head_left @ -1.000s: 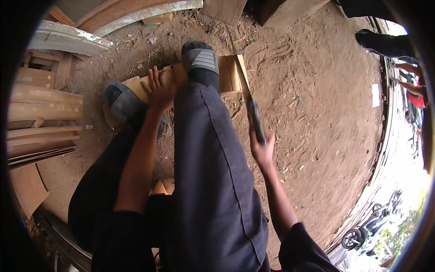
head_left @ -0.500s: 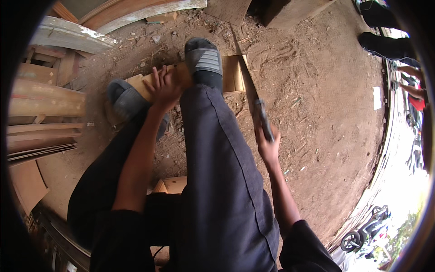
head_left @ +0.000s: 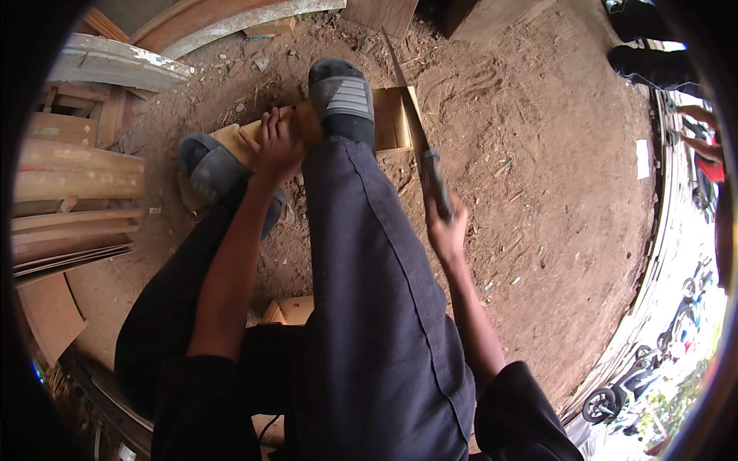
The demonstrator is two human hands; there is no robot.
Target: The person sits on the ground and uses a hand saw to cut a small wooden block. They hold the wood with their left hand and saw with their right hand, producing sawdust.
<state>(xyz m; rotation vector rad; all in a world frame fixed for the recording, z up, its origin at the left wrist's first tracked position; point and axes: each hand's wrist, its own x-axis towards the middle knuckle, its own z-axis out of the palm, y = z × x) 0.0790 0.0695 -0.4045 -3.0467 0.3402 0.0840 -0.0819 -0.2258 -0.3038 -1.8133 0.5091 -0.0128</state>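
Pale wooden board (head_left: 396, 127) lies on the dirt beneath my right foot, in a grey-strapped sandal (head_left: 342, 96). My left foot's sandal (head_left: 209, 165) rests at its left part. My left hand (head_left: 273, 150) lies on the board between the feet, fingers spread. My right hand (head_left: 446, 223) grips the dark handle of a handsaw (head_left: 409, 107), its long blade pointing away from me across the board's right end. My dark-trousered right leg hides part of the board.
Stacked timber and panels (head_left: 77, 177) line the left. Curved planks (head_left: 192, 34) and a wooden block (head_left: 492, 15) lie beyond the board. At right, another person's dark-clothed legs (head_left: 649, 65), other bare limbs (head_left: 696, 146) and parked motorbikes (head_left: 615, 399) show along the dirt floor's edge (head_left: 569, 230).
My right hand and the saw have shifted slightly forward since half a second ago. My left hand stays on the board. Another person's legs at top right have moved.
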